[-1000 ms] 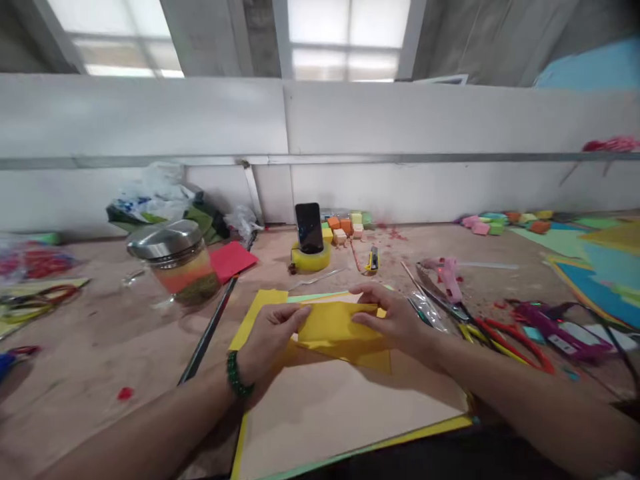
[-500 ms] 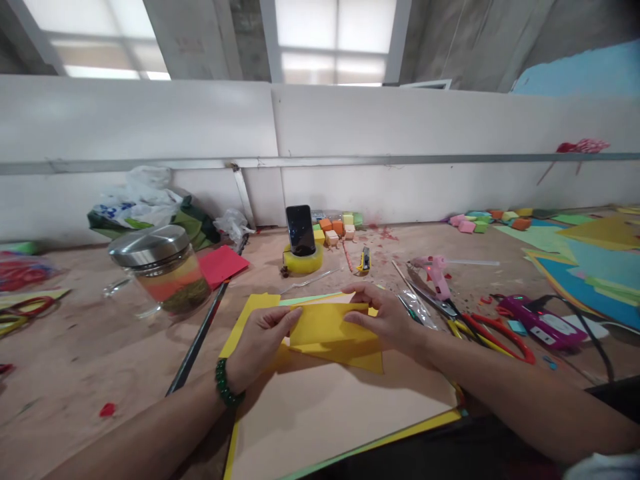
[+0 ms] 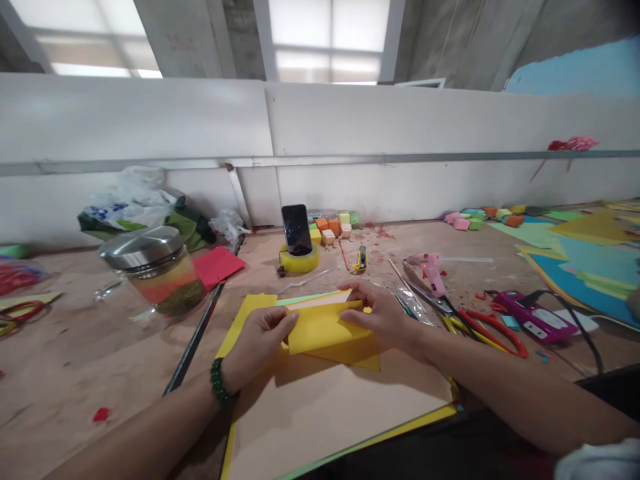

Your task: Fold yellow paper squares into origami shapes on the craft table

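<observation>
A yellow sheet of paper (image 3: 325,328), folded over on itself, is held up between my hands. My left hand (image 3: 260,337), with a green bead bracelet (image 3: 220,381) at the wrist, pinches its left edge between thumb and fingers. At the upper right corner my right hand (image 3: 377,313) grips the same paper, thumb in front and fingers behind. Below it lies a stack of coloured sheets (image 3: 340,420), a pale peach one on top, with yellow and green edges showing beneath. Another yellow piece (image 3: 245,323) lies by my left hand.
Behind the paper, a phone (image 3: 297,230) leans in a yellow tape roll (image 3: 300,260). A utility knife (image 3: 361,258), pink glue gun (image 3: 433,273), red-handled scissors (image 3: 500,333) and purple device (image 3: 537,317) lie right. A glass jar (image 3: 165,277) and red paper (image 3: 219,265) stand left.
The view has shifted slightly, so everything sits a little further left. Both hands keep their hold on the yellow paper, whose front flap is tilted a little differently.
</observation>
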`<state>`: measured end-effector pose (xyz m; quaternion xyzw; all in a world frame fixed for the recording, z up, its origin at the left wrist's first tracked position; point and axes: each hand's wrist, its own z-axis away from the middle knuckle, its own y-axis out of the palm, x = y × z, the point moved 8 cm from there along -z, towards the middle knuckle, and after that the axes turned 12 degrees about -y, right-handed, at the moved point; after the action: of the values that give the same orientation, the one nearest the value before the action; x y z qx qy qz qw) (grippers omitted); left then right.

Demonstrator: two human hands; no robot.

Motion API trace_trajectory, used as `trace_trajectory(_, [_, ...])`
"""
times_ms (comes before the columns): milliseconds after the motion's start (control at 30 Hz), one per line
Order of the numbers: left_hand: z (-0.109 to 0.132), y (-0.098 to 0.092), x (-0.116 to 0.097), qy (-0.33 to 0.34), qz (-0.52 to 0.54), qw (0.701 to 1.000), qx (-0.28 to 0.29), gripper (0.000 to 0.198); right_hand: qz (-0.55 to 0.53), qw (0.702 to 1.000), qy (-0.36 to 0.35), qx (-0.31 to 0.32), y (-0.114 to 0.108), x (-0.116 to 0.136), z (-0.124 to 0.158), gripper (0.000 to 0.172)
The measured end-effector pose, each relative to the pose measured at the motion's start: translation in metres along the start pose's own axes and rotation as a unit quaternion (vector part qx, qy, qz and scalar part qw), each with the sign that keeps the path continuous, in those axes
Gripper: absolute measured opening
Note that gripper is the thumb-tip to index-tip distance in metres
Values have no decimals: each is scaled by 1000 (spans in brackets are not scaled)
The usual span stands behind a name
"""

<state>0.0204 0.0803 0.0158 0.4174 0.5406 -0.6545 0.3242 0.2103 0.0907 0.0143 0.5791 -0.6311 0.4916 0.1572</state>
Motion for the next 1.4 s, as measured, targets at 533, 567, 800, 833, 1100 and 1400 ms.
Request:
trace_trajectory(533, [1, 15, 1, 85, -444, 891, -40, 16, 117, 976, 133, 124, 25, -19, 8, 55])
trace_trajectory(567, [2, 12, -2, 105, -430, 895, -51, 11, 128, 975, 130, 126, 25, -20, 8, 56])
trace_trajectory(800, [15, 36, -14, 282, -382, 869, 140, 42, 191, 974, -11, 120, 21, -6, -1, 53])
trace_trajectory(833, [16, 37, -14, 278, -386, 866, 153, 47, 202, 970, -48, 124, 23, -1, -3, 46])
trace_trajectory(1100, [29, 38, -19, 264, -444, 842, 156, 38, 117, 941, -165, 272, 46, 22, 10, 32])
trace_trajectory(1400, [35, 39, -22, 265, -431, 847, 162, 25, 134, 909, -215, 331, 53, 44, 19, 30])
